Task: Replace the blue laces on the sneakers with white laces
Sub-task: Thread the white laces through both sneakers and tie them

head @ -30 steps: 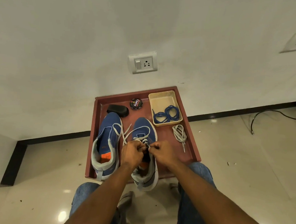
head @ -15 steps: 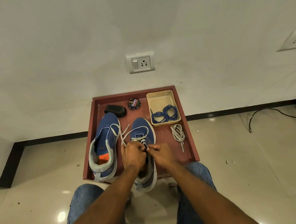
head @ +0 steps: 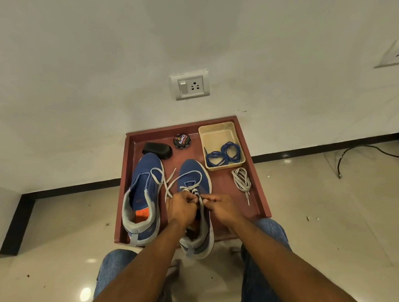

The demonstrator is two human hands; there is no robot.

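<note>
Two blue sneakers stand on a red-brown tray (head: 258,191). The left sneaker (head: 144,194) has no lace in its eyelets. The right sneaker (head: 193,176) carries a white lace (head: 168,184) whose loose ends trail across toward the left shoe. My left hand (head: 181,210) and my right hand (head: 220,209) both pinch that lace over the right sneaker's eyelets, fingertips almost touching. The blue laces (head: 224,153) lie coiled in a beige box (head: 218,133). A second white lace (head: 242,182) lies bundled on the tray to the right.
A round shoe polish tin (head: 182,140) and a black brush (head: 157,150) sit at the tray's far side. The tray rests on a tiled floor against a white wall with a socket (head: 190,85). A black cable (head: 366,151) lies at the right. My knees flank the tray.
Both hands stay on the white lace at the right sneaker, with the fingers shifting only slightly. The view has drifted a little.
</note>
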